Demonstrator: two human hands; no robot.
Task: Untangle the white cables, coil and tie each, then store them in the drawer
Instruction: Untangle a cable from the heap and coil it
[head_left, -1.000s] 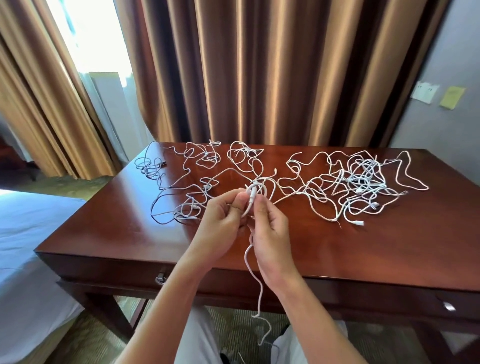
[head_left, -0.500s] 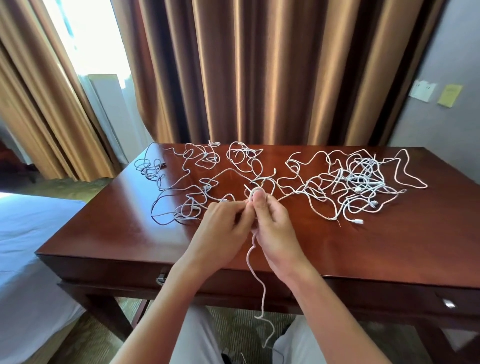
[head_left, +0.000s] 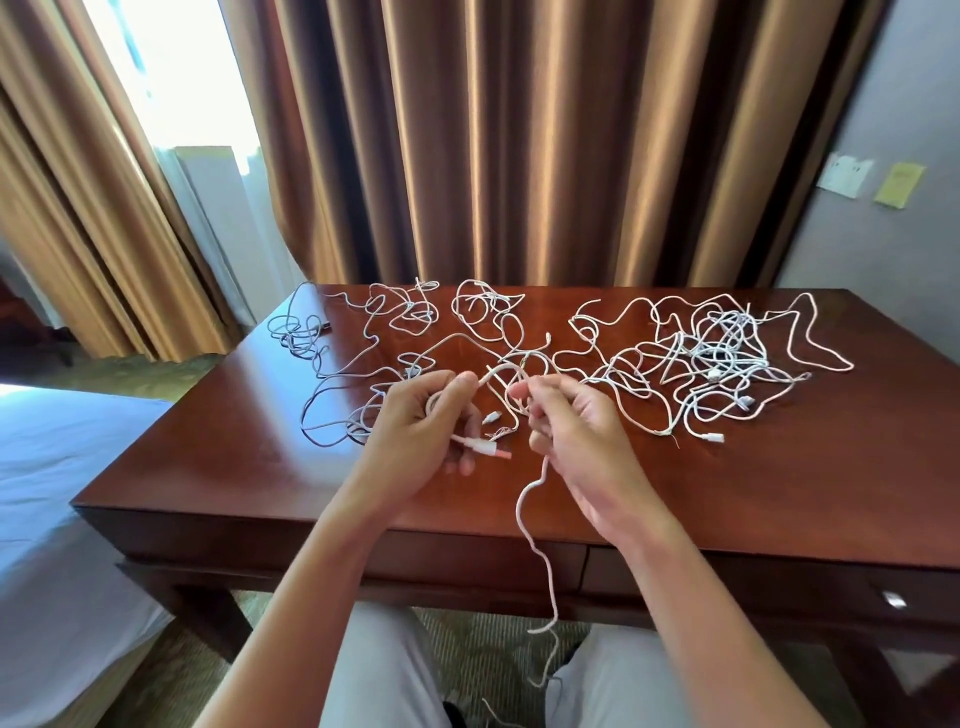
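Several white cables (head_left: 717, 358) lie tangled across the dark wooden desk (head_left: 234, 467). My left hand (head_left: 421, 431) grips one white cable (head_left: 535, 540) near its end, and a plug (head_left: 491, 449) sticks out below its fingers. My right hand (head_left: 576, 431) pinches the same cable a short way along, so a small arc (head_left: 506, 370) spans between the hands. The rest of this cable hangs from my right hand over the desk's front edge toward my lap. The drawers (head_left: 779, 587) in the desk front are closed.
A looser tangle of cables (head_left: 358, 364) covers the desk's left half. Brown curtains (head_left: 519, 145) hang behind the desk. A bed (head_left: 47, 493) stands to the left. A metal drawer handle (head_left: 892, 600) shows at lower right. Paper notes (head_left: 844, 174) hang on the right wall.
My hands have moved apart. They were pressed together around the cable; now a short arc of cable spans between them and the plug end shows under my left hand.
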